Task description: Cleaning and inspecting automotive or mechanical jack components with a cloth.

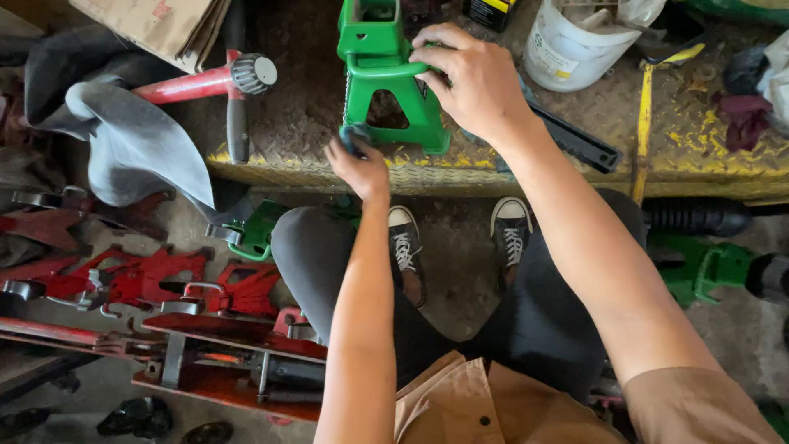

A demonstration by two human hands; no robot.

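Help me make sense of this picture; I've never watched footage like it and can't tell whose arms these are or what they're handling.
The single view comes from a camera worn on a person's head, looking down past their knees and black-and-white sneakers. Both bare arms are their own. The right hand rests its grip on the top of a green metal jack stand, which stands on a worn yellow-edged metal platform. The left hand pinches a small dark piece at the stand's foot; I can't tell what it is. Nearby are a white plastic bucket and a red-handled tool. Red metal jack parts lie on the floor to the left.
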